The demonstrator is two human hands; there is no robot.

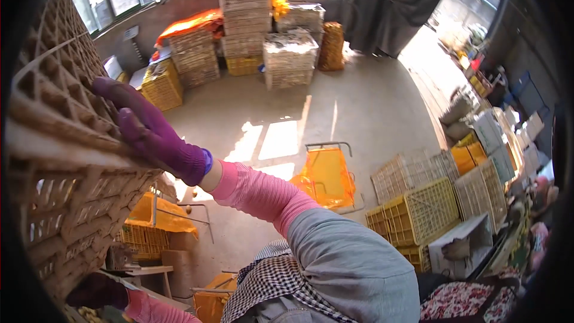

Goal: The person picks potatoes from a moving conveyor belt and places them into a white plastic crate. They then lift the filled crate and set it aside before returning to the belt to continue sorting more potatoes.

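A dirt-coated plastic lattice crate [85, 206] fills the left side, tilted up close to me. My right hand [157, 130], in a purple glove, presses along the crate's upper edge and lattice face, fingers extended. Lower down, my left hand [98, 291] holds the crate near its bottom edge; shadow hides most of its fingers. Small round yellowish items [89, 314] show beneath the left hand, too dim to identify. The crate's inside is not visible.
Orange mesh bags hang on metal frames [329, 175], one in mid-floor. Yellow crates [430, 211] and an open carton [462, 246] stand at right. Crate stacks [289, 58] line the back wall. A low wooden stand [152, 271] sits beside the held crate.
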